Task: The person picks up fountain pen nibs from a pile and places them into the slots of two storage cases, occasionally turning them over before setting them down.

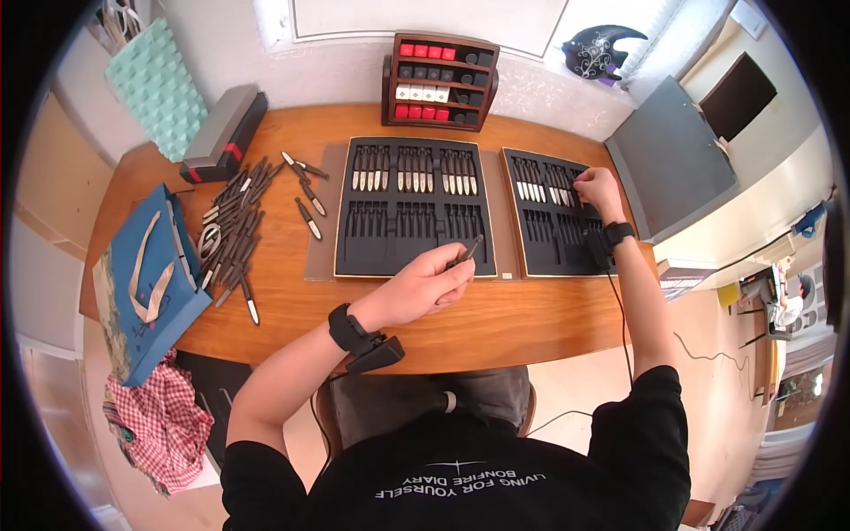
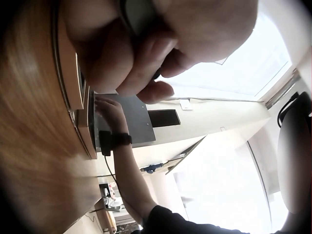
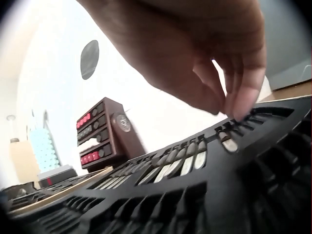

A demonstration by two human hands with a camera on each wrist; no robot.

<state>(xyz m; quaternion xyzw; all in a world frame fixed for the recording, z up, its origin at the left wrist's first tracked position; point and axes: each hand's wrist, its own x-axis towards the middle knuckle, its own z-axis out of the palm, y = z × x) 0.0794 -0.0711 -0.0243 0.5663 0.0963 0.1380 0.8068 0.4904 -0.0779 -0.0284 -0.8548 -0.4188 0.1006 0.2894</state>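
Observation:
My left hand point(image 1: 421, 283) is raised over the front of the left tray point(image 1: 381, 265), curled round a dark pen-like stick point(image 1: 467, 253) that points up and right. In the left wrist view its fingers hide most of the stick. My right hand point(image 1: 600, 192) is at the back right of the right tray point(image 1: 567, 267). There, in the right wrist view, thumb and fingertips pinch close over a pale-tipped stick point(image 3: 229, 143) lying in its slot. Several similar sticks point(image 3: 173, 163) fill slots to its left. The left tray's back row also holds pale-tipped sticks point(image 1: 414, 170).
A pile of loose sticks point(image 1: 237, 217) lies on the table's left, beside a blue bag point(image 1: 146, 283) and a grey box point(image 1: 226, 133). Behind the trays stands a wooden rack point(image 1: 440, 81) of red, black and white blocks. A grey panel point(image 1: 668, 159) stands at the right.

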